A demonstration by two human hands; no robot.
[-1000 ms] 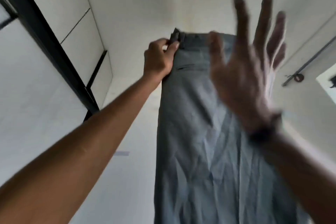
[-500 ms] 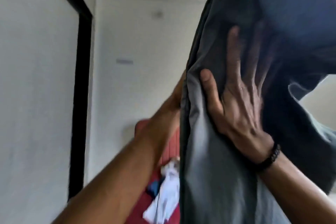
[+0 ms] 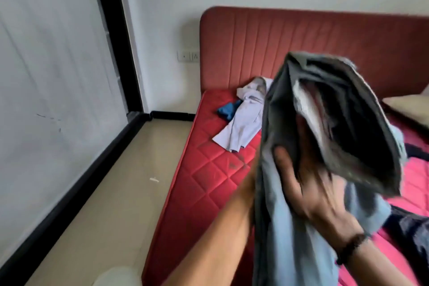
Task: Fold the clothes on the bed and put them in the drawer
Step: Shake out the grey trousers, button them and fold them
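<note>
Grey trousers [image 3: 325, 123] fill the right half of the frame, held up above the red bed [image 3: 209, 169] with the upper part flopped over in a loose fold. Against the cloth lies the right hand [image 3: 308, 193], thumb up along the left edge, fingers lost under the folded-over fabric and blurred, so I cannot tell whether they grip or only press; a dark beaded bracelet [image 3: 352, 247] sits on its wrist. From lower centre the left forearm rises behind the trousers, and the left hand is hidden by them, its hold impossible to judge. At centre frame a white shirt [image 3: 243, 123] lies crumpled on the mattress beside a small blue garment [image 3: 228, 109]. Behind stands a red padded headboard [image 3: 301, 37].
</note>
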